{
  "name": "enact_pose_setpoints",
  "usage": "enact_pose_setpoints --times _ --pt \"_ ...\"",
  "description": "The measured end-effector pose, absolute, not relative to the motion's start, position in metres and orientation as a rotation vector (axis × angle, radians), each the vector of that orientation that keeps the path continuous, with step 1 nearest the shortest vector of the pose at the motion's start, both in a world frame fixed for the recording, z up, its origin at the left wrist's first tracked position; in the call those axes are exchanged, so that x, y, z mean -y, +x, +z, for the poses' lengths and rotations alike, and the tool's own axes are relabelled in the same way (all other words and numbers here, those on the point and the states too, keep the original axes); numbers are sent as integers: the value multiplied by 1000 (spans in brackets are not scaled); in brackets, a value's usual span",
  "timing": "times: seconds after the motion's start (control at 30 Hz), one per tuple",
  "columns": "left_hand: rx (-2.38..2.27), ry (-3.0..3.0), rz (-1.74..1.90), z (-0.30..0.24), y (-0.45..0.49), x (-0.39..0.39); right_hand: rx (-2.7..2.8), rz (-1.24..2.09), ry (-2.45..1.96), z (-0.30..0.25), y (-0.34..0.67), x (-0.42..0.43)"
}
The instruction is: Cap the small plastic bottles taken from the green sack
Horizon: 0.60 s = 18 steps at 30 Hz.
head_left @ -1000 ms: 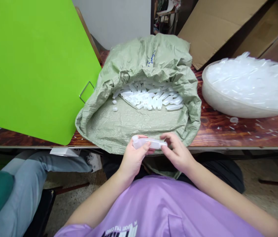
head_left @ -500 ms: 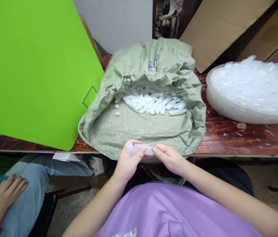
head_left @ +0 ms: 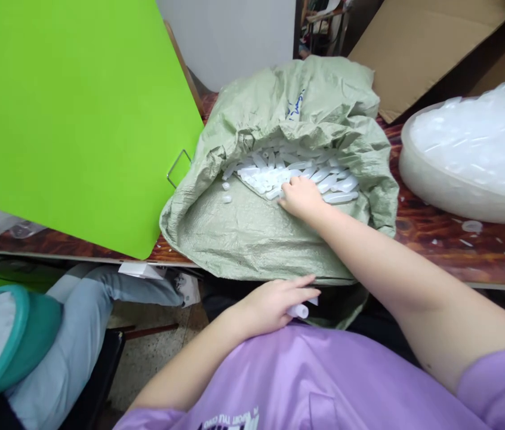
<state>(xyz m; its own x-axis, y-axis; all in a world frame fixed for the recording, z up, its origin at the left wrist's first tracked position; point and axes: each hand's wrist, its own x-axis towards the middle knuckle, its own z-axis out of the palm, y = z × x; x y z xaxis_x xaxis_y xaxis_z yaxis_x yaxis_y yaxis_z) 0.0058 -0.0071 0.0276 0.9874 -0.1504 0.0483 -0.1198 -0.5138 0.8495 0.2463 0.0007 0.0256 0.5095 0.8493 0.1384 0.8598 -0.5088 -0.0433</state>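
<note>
My right hand (head_left: 299,197) reaches into the open green woven sack (head_left: 252,233) on the table and rests, fingers curled, on the pile of small translucent white plastic tubes (head_left: 295,170); what it grips is hidden. My left hand (head_left: 274,304) stays low by my lap at the table's front edge, fingers closed over a translucent plastic tube (head_left: 299,311) whose end sticks out.
A bright green board (head_left: 73,113) leans at the left. A round white tub of clear plastic pieces (head_left: 471,155) sits at the right, cardboard (head_left: 418,48) behind it. Another person's jeans-clad leg (head_left: 95,298) and a teal basin (head_left: 2,340) are at lower left.
My right hand let go of the tube held between both hands and moved forward into the sack. My left hand dropped toward my lap with the tube.
</note>
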Motion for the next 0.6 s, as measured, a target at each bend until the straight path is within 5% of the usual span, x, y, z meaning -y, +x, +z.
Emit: enact_pose_setpoints --times 0.3,0.6 --pt "-415 1781 81 48 -2 -6 1572 -70 -2636 20 248 -3" --pt "-455 1504 135 41 16 -31 1711 171 -2608 23 226 24"
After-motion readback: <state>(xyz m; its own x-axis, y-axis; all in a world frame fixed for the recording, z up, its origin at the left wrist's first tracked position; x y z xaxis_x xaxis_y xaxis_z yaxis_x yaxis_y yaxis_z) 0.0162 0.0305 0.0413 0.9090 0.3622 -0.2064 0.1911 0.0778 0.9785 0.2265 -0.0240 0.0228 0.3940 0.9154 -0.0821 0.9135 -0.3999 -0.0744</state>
